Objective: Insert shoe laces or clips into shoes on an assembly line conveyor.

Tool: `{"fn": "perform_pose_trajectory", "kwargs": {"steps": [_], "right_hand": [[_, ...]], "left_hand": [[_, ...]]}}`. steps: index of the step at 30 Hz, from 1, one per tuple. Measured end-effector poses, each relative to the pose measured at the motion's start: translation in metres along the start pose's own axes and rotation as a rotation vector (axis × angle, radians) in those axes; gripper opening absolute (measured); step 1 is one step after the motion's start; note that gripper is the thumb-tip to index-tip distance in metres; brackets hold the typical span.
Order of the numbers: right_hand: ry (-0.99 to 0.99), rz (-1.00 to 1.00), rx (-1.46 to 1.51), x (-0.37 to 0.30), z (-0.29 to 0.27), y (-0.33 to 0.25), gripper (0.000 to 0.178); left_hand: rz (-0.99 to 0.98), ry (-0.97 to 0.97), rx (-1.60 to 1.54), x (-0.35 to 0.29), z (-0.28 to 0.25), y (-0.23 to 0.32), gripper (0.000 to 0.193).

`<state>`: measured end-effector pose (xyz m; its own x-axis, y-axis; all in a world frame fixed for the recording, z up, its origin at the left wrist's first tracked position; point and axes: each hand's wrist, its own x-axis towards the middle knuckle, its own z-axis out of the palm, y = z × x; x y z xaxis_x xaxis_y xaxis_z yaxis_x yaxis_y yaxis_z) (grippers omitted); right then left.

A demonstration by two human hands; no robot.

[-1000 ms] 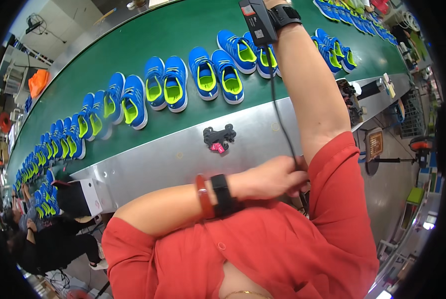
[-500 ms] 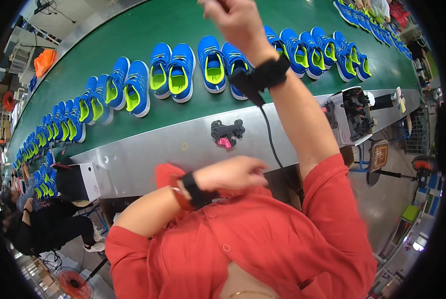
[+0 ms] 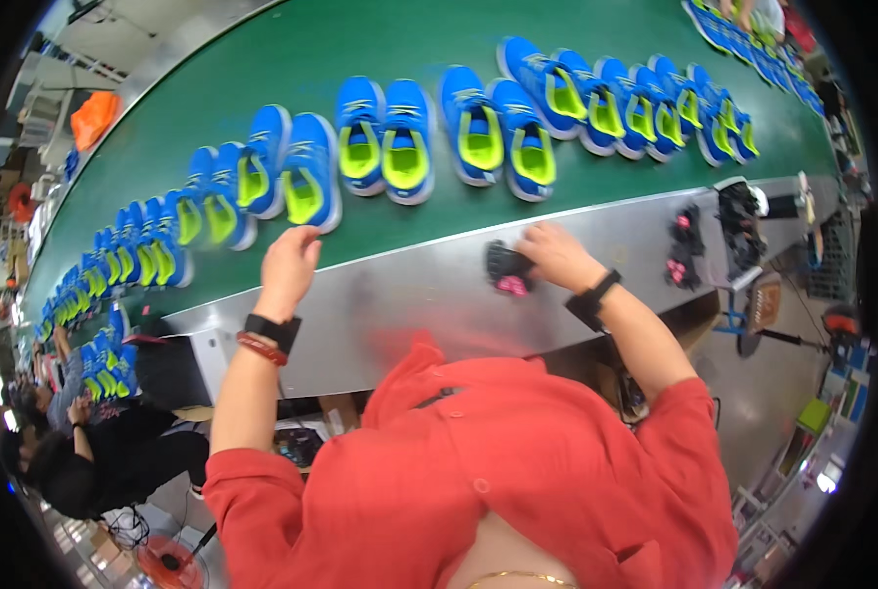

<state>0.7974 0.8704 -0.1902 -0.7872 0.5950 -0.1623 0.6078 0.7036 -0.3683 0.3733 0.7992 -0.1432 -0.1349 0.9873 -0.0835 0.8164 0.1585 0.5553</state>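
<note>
My left hand (image 3: 290, 270) is over the metal strip at the table edge, just below the heel of a blue sneaker (image 3: 308, 167) with a lime-green lining. Its fingers are curled together, and anything between them is hidden. On the metal strip to the right, my right hand (image 3: 558, 257) has its bent fingers on the right side of a small bundle of black plastic pieces (image 3: 503, 261) with a pink tag. Blur hides part of that grip. Beyond my hands, more pairs of sneakers (image 3: 481, 128) stand in a long curved row with their heels toward me.
A green table top (image 3: 390, 231) carries the shoes, with the bare metal strip (image 3: 409, 304) along my side. Further right lie another black bundle with pink tags (image 3: 684, 245) and a box of black pieces (image 3: 741, 221). A seated person (image 3: 115, 452) is at the left.
My right hand has come down from above the shoes to the black bundle. My left hand has moved from in front of my chest out to the left, near a sneaker's heel. The view has shifted.
</note>
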Motion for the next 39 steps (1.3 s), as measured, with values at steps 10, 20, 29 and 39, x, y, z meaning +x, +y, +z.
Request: {"fn": "perform_pose_trajectory", "kwargs": {"steps": [10,20,29,39], "right_hand": [[-0.027,0.183,0.049,-0.009,-0.003,-0.002,0.024],[-0.145,0.625,0.558,0.052,-0.080,-0.084,0.017],[-0.529,0.365,1.531,0.230,-0.023,-0.216,0.043],[-0.489,0.306,1.743,0.337,0.053,-0.309,0.057]], "left_hand": [[0.092,0.135,0.320,0.056,-0.056,-0.129,0.036],[0.102,0.215,0.443,0.072,-0.101,-0.214,0.035],[-0.063,-0.144,0.715,0.056,-0.135,-0.291,0.046],[0.074,-0.198,0.317,0.028,-0.135,-0.281,0.037]]}}
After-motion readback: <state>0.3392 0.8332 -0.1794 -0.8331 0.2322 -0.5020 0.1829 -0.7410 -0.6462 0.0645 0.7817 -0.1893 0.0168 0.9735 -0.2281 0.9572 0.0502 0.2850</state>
